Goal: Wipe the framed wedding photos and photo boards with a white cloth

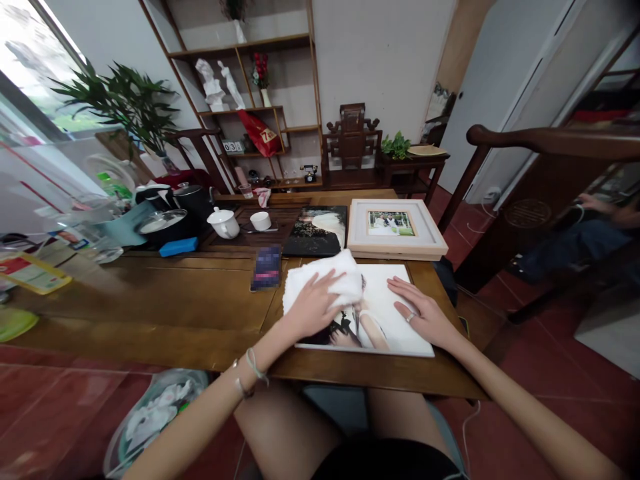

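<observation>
A white-bordered photo panel lies flat on the wooden table in front of me. My left hand presses a white cloth onto its left part, fingers over the folded fabric. The cloth hides the panel's upper left area. My right hand, with a ring on one finger, rests flat on the panel's right side with its fingers stretched out, holding nothing. Beyond the panel are a dark photo board and a light wooden picture frame around a small photo.
Left of the cloth lies a phone-shaped, blurred thing. Further left are a blue block, a white teapot and a white cup. A dark wooden chair stands at right; a waste bin is on the floor.
</observation>
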The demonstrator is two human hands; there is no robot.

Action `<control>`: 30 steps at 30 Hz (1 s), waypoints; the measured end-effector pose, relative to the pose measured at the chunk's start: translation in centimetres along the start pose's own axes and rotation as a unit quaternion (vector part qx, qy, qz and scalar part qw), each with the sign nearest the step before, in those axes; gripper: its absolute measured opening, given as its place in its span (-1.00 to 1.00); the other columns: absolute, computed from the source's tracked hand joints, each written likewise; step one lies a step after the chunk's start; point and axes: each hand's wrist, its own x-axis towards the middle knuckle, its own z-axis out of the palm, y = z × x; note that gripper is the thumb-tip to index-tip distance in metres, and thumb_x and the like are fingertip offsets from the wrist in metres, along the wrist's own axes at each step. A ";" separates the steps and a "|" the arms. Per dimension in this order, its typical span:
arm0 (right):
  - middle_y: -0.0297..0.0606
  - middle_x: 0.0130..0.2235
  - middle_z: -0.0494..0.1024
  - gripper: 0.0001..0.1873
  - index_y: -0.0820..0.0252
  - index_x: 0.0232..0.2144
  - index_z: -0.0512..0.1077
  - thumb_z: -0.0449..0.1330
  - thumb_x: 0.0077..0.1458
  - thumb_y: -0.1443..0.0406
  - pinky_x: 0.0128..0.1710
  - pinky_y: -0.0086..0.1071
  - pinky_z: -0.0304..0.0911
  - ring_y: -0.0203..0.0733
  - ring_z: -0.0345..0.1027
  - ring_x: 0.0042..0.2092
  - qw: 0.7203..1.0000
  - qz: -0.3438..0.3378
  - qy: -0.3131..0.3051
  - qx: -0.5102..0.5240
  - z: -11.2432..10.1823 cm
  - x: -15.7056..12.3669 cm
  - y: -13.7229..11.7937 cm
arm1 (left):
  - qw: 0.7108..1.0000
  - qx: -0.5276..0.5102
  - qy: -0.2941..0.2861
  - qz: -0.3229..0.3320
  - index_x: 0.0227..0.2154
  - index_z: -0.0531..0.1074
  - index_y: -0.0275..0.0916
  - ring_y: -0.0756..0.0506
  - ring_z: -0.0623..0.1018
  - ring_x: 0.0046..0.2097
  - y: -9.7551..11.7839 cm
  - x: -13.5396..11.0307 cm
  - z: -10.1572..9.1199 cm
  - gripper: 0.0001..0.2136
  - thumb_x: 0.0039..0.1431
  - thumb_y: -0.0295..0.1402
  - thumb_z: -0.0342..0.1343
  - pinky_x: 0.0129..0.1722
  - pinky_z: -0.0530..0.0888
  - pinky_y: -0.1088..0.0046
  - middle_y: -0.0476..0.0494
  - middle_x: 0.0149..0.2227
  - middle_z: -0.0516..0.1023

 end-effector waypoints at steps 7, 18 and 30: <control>-0.16 0.15 0.37 -0.60 0.08 0.09 0.35 0.05 0.20 0.22 0.22 0.06 0.06 -0.02 0.11 0.24 1.000 -0.002 -0.005 -0.008 -0.1 0.0 -0.1 | 1.000 0.022 -0.011 -0.001 -0.04 0.47 -0.11 -0.28 0.03 0.33 -0.1 1.2 -0.4 -0.66 0.30 -0.17 -0.12 0.25 0.02 -0.01 -0.12 0.28 0.14; -0.20 0.16 0.36 -0.59 0.05 0.10 0.33 0.04 0.21 0.24 0.23 0.04 0.06 -0.02 0.10 0.25 1.000 -0.010 -0.014 -0.009 -0.2 0.0 0.0 | 0.989 0.011 -0.034 0.142 -0.10 0.48 -0.12 -0.28 -0.01 0.34 5.1 -2.5 0.2 -0.71 0.17 -0.19 0.04 0.26 -0.01 0.00 -0.08 0.33 0.01; -0.18 0.17 0.35 -0.59 0.07 0.10 0.34 0.04 0.21 0.23 0.23 0.08 0.04 -0.01 0.10 0.25 1.000 -0.008 -0.009 -0.015 -0.1 0.0 -0.1 | 0.992 0.021 -0.035 0.121 -0.04 0.46 -0.08 -0.24 0.02 0.33 -1.3 2.2 -0.5 -0.71 0.20 -0.30 0.00 0.25 -0.06 -0.04 -0.09 0.29 0.12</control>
